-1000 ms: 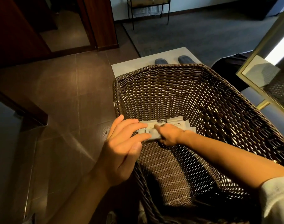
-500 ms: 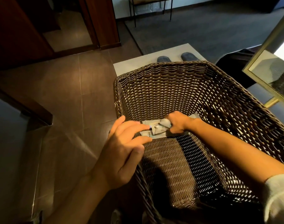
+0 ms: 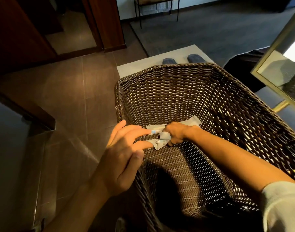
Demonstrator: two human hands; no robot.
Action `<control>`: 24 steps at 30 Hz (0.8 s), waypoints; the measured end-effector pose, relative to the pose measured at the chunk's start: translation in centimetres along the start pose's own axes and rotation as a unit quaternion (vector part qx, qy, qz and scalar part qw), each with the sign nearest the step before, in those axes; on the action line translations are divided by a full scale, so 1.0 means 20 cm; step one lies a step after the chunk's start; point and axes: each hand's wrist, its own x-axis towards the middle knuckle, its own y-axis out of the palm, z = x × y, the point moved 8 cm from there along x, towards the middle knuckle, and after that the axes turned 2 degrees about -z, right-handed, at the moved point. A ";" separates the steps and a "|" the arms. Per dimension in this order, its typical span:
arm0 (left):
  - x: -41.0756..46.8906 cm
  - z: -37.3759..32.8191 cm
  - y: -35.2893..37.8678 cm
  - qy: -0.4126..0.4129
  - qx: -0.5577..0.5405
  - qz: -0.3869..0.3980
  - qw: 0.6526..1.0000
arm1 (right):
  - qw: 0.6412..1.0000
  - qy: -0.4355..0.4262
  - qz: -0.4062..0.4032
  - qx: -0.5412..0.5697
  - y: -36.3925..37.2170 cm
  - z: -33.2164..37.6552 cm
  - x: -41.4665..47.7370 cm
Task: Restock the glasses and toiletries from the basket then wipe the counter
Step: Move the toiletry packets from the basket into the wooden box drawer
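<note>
Small toiletry packets [image 3: 162, 142] are gripped tight by the right hand [image 3: 176, 133] at the bottom of the basket [image 3: 168, 84] (likely to be lifted out together). The left hand [image 3: 125, 158] is spread open, holding nothing, beside the rim.

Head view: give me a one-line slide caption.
Right hand gathers pale toiletry packets from the bottom of a dark wicker basket while the open left hand hovers at its rim.

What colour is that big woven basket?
Dark brown wicker basket, seen best in the head view.
</note>
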 end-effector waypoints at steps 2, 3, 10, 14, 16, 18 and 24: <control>0.00 0.00 0.00 -0.003 -0.002 -0.004 1.000 | 0.999 0.000 -0.032 -0.003 -0.06 -0.02 -0.01; 0.00 0.01 0.00 -0.004 -0.003 -0.005 1.000 | 0.998 0.005 -0.064 -0.010 -0.10 -0.04 -0.02; 0.00 0.02 0.00 -0.005 -0.007 -0.001 1.000 | 0.992 0.026 -0.106 -0.058 -0.10 -0.08 0.01; 0.00 0.03 0.01 -0.013 -0.008 0.008 1.000 | 0.993 0.020 -0.087 -0.076 -0.08 -0.08 0.01; -0.01 0.04 0.01 -0.015 -0.009 0.007 1.000 | 0.995 0.025 -0.058 -0.079 -0.09 -0.08 0.00; -0.01 0.03 0.01 -0.011 -0.007 0.006 1.000 | 0.996 0.035 -0.037 -0.079 -0.11 -0.09 -0.01; 0.00 0.01 -0.01 -0.005 -0.012 -0.003 1.000 | 0.994 0.051 -0.050 -0.077 -0.24 -0.05 -0.08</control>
